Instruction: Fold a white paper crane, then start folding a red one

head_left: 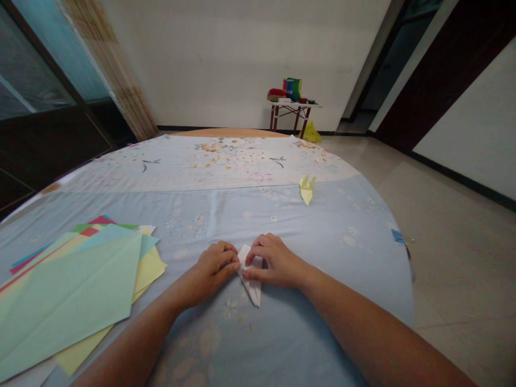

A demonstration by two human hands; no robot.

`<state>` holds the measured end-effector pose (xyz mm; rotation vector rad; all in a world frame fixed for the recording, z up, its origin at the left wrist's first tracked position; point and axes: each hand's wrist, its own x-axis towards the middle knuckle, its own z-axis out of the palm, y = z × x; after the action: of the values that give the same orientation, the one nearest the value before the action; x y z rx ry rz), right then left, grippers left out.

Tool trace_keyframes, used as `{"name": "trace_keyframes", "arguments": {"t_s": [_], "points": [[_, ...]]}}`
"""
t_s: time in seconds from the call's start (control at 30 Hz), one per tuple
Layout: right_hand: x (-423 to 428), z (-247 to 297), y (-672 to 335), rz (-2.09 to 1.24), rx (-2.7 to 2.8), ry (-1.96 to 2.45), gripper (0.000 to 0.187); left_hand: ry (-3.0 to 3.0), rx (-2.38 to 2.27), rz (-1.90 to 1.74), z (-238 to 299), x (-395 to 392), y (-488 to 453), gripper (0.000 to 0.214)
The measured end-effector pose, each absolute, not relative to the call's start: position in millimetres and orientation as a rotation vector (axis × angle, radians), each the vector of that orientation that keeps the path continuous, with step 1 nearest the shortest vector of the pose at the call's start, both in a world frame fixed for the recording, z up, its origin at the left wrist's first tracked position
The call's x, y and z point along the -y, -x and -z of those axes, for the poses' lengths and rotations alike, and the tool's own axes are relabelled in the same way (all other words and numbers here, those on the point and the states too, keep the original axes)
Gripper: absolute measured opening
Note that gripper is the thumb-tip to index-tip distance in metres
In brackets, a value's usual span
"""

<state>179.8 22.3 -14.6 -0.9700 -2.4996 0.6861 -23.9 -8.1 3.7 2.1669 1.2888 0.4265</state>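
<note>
Two-handed pinch going on: left hand (213, 269) and right hand (276, 263) with fingertips closed on the top of a white folded paper (253, 290). Probably best to keep it pressed flat on the tabletop (290, 226), line up the edges first, then crease slowly. Lies mid near edge, right of the coloured sheets (80, 290). Small, narrow, plain white, tapering to a point toward the near edge.

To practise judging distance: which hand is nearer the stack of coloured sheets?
Left. The left hand lies just right of the stack of coloured sheets; the right hand is farther, across the white folded paper both pinch.
</note>
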Motion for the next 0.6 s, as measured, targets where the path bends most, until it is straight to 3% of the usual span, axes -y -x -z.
{"name": "trace_keyframes", "arguments": {"t_s": [0.33, 0.6], "points": [[-18.7, 17.2, -176.1, -0.785, 2.433, 1.063, 0.021, -2.179, -1.487, -0.482, 8.9, 8.7, 13.5, 0.027], [-20.0, 13.0, -176.7, -0.836, 2.470, 1.066, 0.023, -2.113, -1.329, -0.398, -0.7, 10.2, 24.2, 0.017]]}}
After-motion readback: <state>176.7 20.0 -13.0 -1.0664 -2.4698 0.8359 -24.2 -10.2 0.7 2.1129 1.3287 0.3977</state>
